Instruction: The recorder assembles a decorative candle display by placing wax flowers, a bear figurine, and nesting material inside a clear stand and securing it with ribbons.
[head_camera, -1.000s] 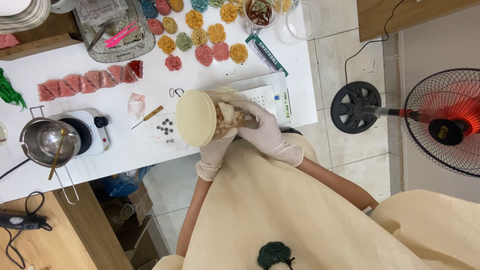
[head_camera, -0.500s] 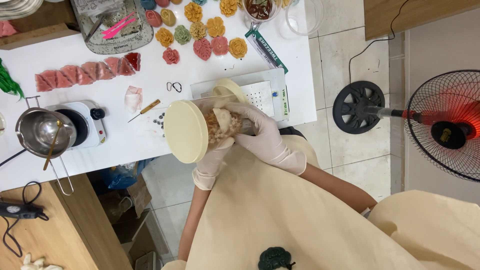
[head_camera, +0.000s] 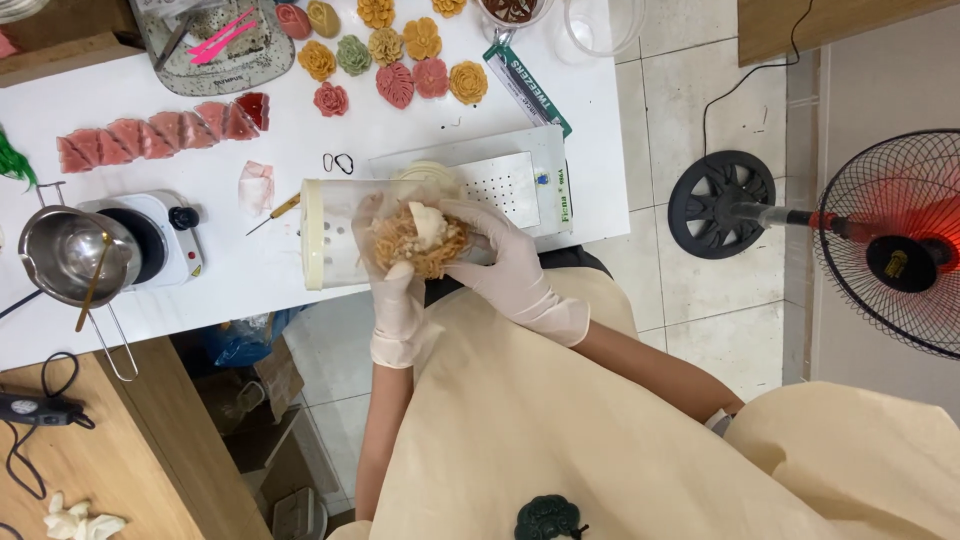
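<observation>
Both my hands wear thin white gloves and hold a clear cylindrical container lying on its side, cream lid to the left, at the front edge of the white table. Inside it shows a tan, flower-shaped piece with a pale centre. My left hand grips the container from below. My right hand wraps its right end, fingers over the top.
Several coloured flower-shaped pieces and pink wedge pieces lie on the table's far side. A steel pot sits by a small electric hotplate at left. A white perforated box lies behind the container. A standing fan is right.
The container has turned so its round lid no longer faces me; it now lies sideways showing its clear wall. My hands have shifted slightly around it.
</observation>
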